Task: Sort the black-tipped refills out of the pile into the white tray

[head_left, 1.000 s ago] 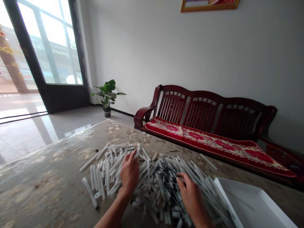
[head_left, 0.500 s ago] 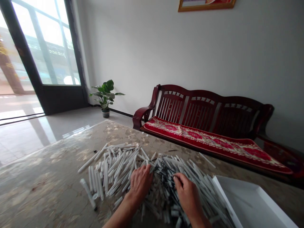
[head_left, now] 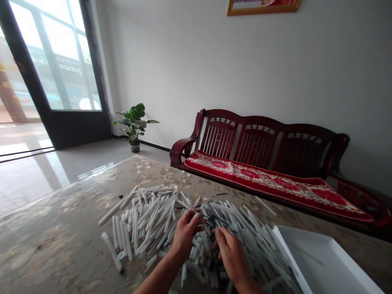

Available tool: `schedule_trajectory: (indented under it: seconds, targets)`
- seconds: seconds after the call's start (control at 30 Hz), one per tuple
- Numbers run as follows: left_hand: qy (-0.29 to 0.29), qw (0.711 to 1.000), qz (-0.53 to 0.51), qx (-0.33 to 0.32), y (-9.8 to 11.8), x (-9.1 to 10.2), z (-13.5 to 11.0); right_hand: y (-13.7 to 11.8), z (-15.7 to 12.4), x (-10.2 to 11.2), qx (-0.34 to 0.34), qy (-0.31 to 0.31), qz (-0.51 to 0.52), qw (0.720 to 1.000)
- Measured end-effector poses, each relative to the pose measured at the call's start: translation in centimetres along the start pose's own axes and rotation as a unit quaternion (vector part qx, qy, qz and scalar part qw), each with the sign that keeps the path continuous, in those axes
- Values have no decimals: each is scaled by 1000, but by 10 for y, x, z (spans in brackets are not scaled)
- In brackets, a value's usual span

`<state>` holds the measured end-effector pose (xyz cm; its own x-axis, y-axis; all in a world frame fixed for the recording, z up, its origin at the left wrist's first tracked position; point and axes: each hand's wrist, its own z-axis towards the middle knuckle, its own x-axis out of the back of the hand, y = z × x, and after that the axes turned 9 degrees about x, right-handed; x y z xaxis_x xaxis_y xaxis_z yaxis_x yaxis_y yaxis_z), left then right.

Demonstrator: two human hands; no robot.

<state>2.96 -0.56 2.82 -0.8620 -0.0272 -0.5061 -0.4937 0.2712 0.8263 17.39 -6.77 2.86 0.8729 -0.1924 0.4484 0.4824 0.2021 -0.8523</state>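
Observation:
A large heap of thin white plastic tubes (head_left: 150,228) lies on the table, and a denser mass of grey-white tubes with black parts (head_left: 245,232) lies to its right. My left hand (head_left: 185,234) is curled at the middle of the heap, its fingertips among the dark-tipped tubes. Whether it grips any, I cannot tell. My right hand (head_left: 231,255) is pushed into the right mass, close to my left hand, with its fingers partly hidden. One thicker white tube (head_left: 112,251) lies apart at the heap's front left.
A white shallow tray (head_left: 289,257) sits at the table's right front. The table has a mottled beige cover (head_left: 61,232). Beyond it stand a dark red wooden bench with a red cushion (head_left: 260,143), a potted plant (head_left: 134,126) and a glass door (head_left: 58,69).
My left hand has moved right from the white heap to the middle, nearer my right hand. My right hand has shifted slightly down. The view has drifted a little.

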Motion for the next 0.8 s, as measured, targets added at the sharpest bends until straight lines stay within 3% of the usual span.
schedule_trajectory:
  seconds: [0.13, 0.3, 0.4, 0.63, 0.8]
  targets:
    - [-25, 996, -77, 46, -8, -6, -5, 1, -3, -7, -38, 14, 52, 998]
    - [-29, 995, -82, 50, -15, -5, -5, 15, -1, -10, -112, -5, 69, 991]
    - [-16, 997, -69, 37, -18, -5, -4, 23, 1, -10, -81, -2, 51, 995]
    - [5, 997, -67, 24, -20, -4, -3, 17, -1, -3, 95, 70, -121, 986]
    - [12, 998, -62, 13, -17, -5, -5, 15, -1, -2, 26, 47, -42, 998]
